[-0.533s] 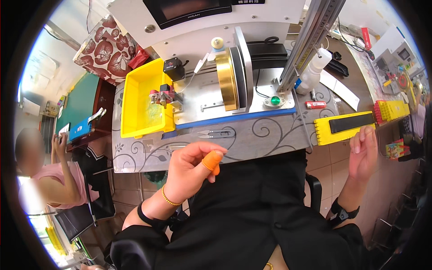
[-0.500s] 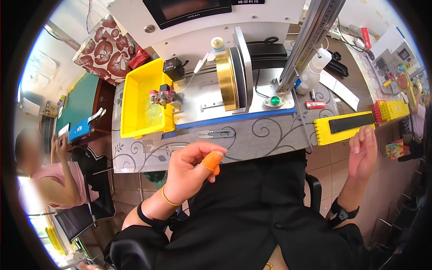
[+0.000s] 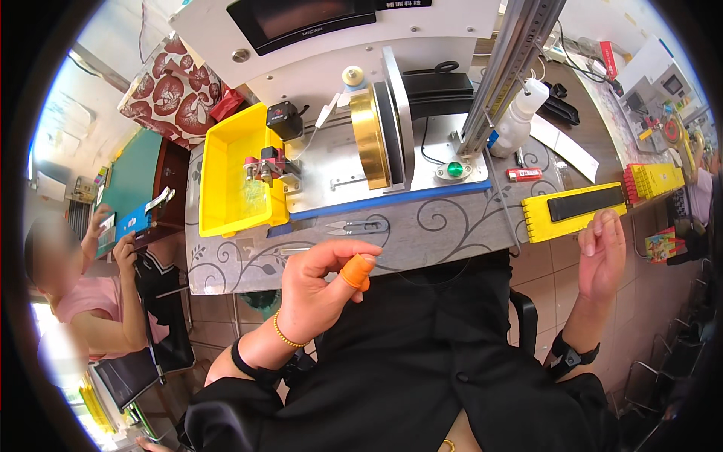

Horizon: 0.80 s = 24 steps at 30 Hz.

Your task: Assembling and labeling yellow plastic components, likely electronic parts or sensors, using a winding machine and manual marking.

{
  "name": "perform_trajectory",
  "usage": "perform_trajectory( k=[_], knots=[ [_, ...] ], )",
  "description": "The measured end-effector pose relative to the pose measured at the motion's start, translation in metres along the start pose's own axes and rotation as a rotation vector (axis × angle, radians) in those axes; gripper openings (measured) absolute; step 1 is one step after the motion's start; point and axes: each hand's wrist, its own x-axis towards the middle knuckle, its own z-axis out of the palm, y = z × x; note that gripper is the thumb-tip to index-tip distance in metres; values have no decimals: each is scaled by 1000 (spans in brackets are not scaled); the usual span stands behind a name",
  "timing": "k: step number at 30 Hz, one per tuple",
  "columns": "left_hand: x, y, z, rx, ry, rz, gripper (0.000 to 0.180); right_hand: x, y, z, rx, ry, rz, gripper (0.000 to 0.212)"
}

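My left hand [image 3: 310,294] is closed at the front edge of the bench, orange finger cots [image 3: 355,273] covering its thumb and a fingertip. Thumb and fingers press together; whatever they may pinch is too fine to name. Far to the right, my right hand [image 3: 600,260] is raised, its thumb and fingertips together beside a yellow board [image 3: 536,218] with a black pad [image 3: 587,203]. A very faint curved line shows against my dark clothing between the hands; I cannot tell what it is. Thread snips [image 3: 361,227] lie on the bench beyond my left hand.
Ahead stands a machine with a gold drum [image 3: 367,139], a green button [image 3: 455,169] and an upright metal rail [image 3: 501,83]. A yellow bin [image 3: 237,222] sits at its left. Rightward are a white bottle [image 3: 520,120] and red lighter [image 3: 524,175]. A co-worker [image 3: 113,309] sits at left.
My hands keep nearly the same pose, the right one slightly lower and further left. The view has shifted a little. At the left, the co-worker's hands have moved apart around the blue item.
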Motion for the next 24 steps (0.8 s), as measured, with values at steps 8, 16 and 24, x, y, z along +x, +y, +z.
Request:
perform_trajectory(
  k=[8,16,24],
  knots=[
    [14,11,14,231,-156,50,11,-8,-2,10,-339,-116,140,10],
    [48,27,88,589,-343,644,14,-29,-9,57,-642,-429,164,5],
    [49,20,96,715,-357,750,16,-24,2,65,-839,-544,59,8]
  ],
)
